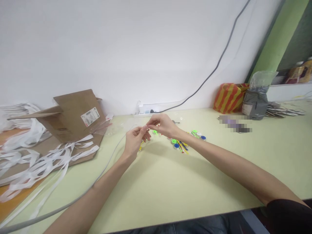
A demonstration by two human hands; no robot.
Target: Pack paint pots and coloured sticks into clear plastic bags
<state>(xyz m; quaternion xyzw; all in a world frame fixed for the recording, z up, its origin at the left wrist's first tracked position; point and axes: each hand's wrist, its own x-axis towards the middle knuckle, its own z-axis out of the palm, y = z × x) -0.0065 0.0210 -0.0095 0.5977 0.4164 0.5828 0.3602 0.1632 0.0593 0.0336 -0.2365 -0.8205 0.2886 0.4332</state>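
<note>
a dark sleeve (287, 217) covers the upper right arm at the near edge of the pale yellow-green counter (168, 191), and both bare forearms reach across the counter to meet near its middle. the left hand (133, 142) is curled, with its fingers drawn in, and the right hand (163, 124) is nearly closed in a pinch. their fingertips (147, 127) touch at one small spot, and whatever they hold there is too small to make out. a thin grey cord (107, 158) rises from the lower left, passes beside the left forearm and reaches that pinch.

just past the hands lie green and blue round caps (176, 143) among yellow, red and dark sticks (182, 147). to the left, white plastic strapping (40, 170) sprawls over a flattened cardboard box (73, 117) bearing a white label (90, 117), with clear plastic film (102, 129) beside it.

farther back, a white power strip (144, 110) sits against the wall, with a black cable (214, 70) climbing from it. to the right stand an orange-striped bag (230, 98) and a grey bag (255, 104), near a blurred patch (234, 123).
</note>
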